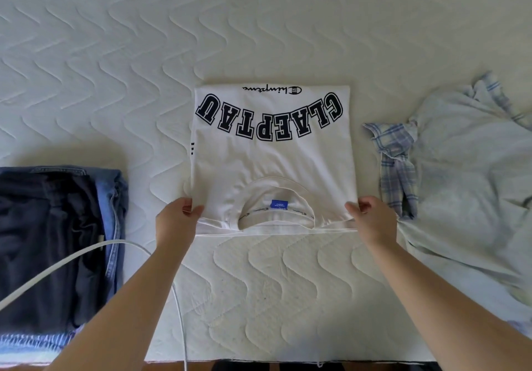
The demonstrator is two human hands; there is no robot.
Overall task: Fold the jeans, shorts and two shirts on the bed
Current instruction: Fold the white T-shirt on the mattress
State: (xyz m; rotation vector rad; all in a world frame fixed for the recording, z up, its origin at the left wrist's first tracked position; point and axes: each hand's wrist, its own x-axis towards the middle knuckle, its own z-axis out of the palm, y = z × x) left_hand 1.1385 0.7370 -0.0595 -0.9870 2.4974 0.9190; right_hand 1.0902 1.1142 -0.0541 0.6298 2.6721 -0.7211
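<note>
White T-shirt (pixel 273 154), printed in dark block letters that read upside down from my camera, lies flat at the centre of the quilted mattress (pixel 259 25), folded to a rectangle with sleeves tucked under; its far edge is straight and square, its side edges run nearly parallel, and its collar with a blue neck label (pixel 278 204) sits at the near edge. Left hand (pixel 175 221) pinches the near left corner, thumb on top and fingers curled beneath the cloth; right hand (pixel 374 221) pinches the near right corner the same way, thumb and fingers closed on the fabric. I note the near hem lifted slightly off the mattress between the two grips, with a lower layer showing as a thin line under it. Beyond the shirt's far edge I see open mattress across the full width of the view; a bare strip also lies on each side of the shirt and between its near edge and the mattress edge. To the left, well apart from the shirt, a stack: dark navy shorts (pixel 49 241) folded on top of blue jeans (pixel 115 215), whose denim shows along the right side and near end. To the right, near the right hand, a pale blue plaid shirt (pixel 460 183) lies crumpled and unfolded, its checked collar nearest the T-shirt. A white cable (pixel 178 307) arcs across my left forearm.
</note>
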